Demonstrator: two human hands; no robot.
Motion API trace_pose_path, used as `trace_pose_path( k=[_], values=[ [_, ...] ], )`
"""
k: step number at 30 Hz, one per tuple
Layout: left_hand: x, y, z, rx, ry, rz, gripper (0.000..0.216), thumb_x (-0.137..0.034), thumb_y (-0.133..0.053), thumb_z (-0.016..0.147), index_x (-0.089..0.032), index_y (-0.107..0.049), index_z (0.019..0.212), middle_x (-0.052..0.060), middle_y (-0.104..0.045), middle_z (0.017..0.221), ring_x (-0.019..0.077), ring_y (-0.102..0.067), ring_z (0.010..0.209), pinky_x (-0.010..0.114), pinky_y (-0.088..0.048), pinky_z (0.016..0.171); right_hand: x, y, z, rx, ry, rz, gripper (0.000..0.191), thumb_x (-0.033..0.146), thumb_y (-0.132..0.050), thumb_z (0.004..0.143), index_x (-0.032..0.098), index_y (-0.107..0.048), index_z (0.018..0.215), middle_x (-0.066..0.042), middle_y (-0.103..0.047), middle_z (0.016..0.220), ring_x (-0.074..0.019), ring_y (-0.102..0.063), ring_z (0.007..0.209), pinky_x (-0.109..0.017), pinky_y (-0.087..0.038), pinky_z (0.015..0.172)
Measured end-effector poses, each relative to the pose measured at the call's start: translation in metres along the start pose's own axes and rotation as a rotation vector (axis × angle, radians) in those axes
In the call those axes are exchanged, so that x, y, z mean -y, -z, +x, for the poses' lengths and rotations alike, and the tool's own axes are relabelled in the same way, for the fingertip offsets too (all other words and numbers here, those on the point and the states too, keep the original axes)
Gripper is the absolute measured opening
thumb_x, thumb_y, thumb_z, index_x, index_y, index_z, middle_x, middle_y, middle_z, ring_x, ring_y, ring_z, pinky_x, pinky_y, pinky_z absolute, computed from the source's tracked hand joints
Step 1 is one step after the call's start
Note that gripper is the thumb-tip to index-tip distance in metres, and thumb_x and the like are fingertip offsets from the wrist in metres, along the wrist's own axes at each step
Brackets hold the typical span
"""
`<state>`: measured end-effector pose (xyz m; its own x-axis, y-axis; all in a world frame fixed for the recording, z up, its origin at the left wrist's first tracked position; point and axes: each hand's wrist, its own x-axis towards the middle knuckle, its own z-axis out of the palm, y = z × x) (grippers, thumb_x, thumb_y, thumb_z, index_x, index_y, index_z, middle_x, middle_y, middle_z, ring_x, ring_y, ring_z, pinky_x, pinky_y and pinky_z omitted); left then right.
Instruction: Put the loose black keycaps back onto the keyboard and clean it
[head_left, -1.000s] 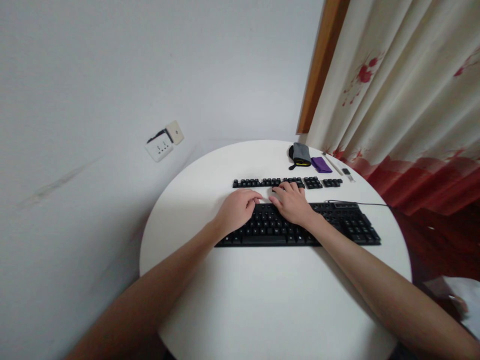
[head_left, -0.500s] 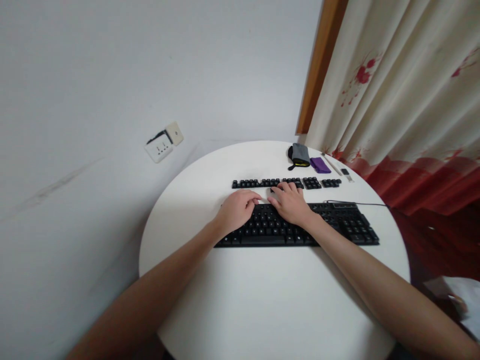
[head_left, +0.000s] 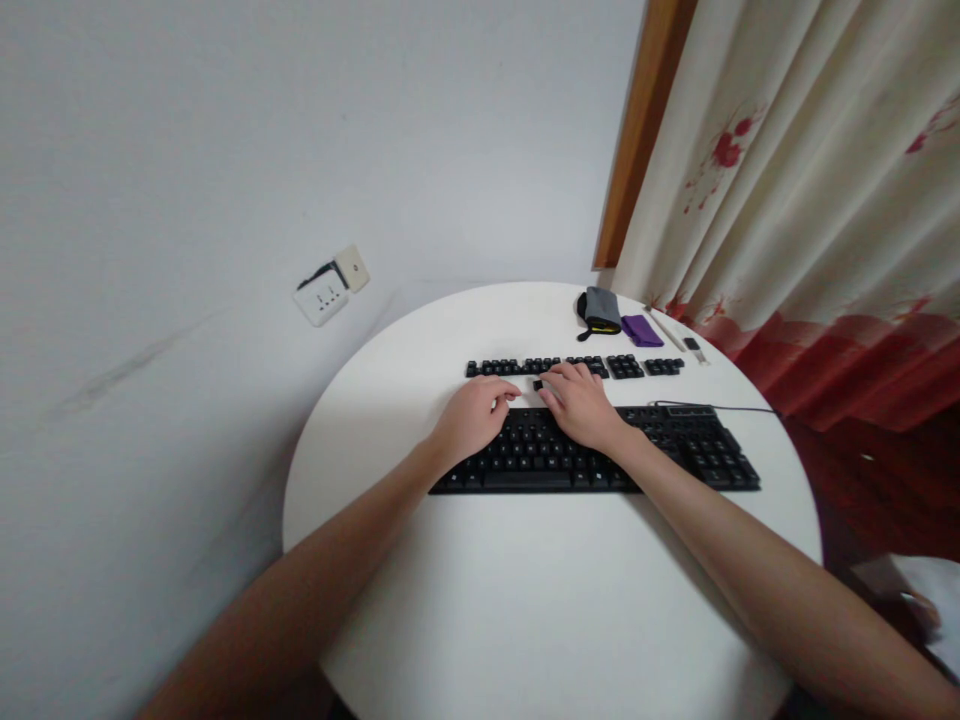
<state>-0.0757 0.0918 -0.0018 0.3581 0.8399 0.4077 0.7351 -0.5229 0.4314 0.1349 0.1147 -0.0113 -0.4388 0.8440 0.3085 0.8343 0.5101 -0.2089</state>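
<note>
A black keyboard lies across the white round table, its upper edge partly covered by both hands. My left hand rests over its upper left part with fingers curled together; whether anything sits in them is hidden. Over the upper middle, my right hand has its index finger and thumb closed around a small black keycap at the fingertips. Just behind the hands runs a row of loose black keycaps, set out in several groups.
At the back right are a grey pouch, a purple cloth, a pale stick-like tool and a small black-and-clear item. A cable trails off the right edge. Wall sockets are left; a curtain hangs right.
The small keycap at my right fingertips has shifted slightly left and shows more clearly. My right fingers have moved slightly; my left hand stays almost in place.
</note>
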Motion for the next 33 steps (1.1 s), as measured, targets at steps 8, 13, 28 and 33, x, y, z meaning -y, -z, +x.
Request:
trace_pose_path(
  k=[8, 13, 28, 33],
  values=[
    [-0.005, -0.005, 0.020, 0.096, -0.046, 0.088, 0.037, -0.009, -0.049, 0.089, -0.021, -0.069, 0.118, 0.007, -0.069, 0.115, 0.0221, -0.060, 0.108, 0.040, -0.045, 0.102, -0.012, 0.001, 0.002, -0.027, -0.048, -0.020, 0.037, 0.020, -0.038, 0.097, 0.020, -0.066, 0.122, -0.013, -0.061, 0.124, -0.0295, -0.047, 0.110, -0.041, -0.039, 0.089],
    [-0.004, -0.022, 0.037, 0.215, -0.074, 0.156, 0.039, -0.012, -0.050, 0.090, -0.020, -0.066, 0.125, 0.008, -0.069, 0.118, 0.0243, -0.061, 0.110, 0.043, -0.043, 0.104, -0.011, -0.001, -0.001, 0.035, -0.011, -0.037, 0.036, 0.027, -0.039, 0.099, 0.022, -0.066, 0.123, -0.014, -0.058, 0.127, -0.0307, -0.046, 0.112, -0.042, -0.040, 0.087],
    [0.014, -0.024, 0.033, 0.115, 0.080, -0.126, 0.011, -0.010, -0.067, 0.083, -0.015, -0.076, 0.087, 0.006, -0.075, 0.089, 0.0179, -0.069, 0.080, 0.031, -0.056, 0.080, -0.013, -0.002, 0.000, 0.011, 0.008, 0.224, 0.025, 0.012, -0.049, 0.092, 0.012, -0.075, 0.092, -0.012, -0.065, 0.096, -0.0186, -0.061, 0.089, -0.029, -0.045, 0.088],
    [-0.003, -0.018, 0.022, 0.008, 0.050, -0.297, 0.029, -0.008, -0.067, 0.081, -0.016, -0.071, 0.108, 0.005, -0.075, 0.098, 0.0153, -0.070, 0.083, 0.030, -0.058, 0.084, -0.018, -0.005, 0.005, -0.094, -0.039, 0.295, 0.017, 0.005, -0.060, 0.081, 0.014, -0.073, 0.082, -0.008, -0.067, 0.085, -0.0176, -0.061, 0.078, -0.029, -0.046, 0.077]
  ],
)
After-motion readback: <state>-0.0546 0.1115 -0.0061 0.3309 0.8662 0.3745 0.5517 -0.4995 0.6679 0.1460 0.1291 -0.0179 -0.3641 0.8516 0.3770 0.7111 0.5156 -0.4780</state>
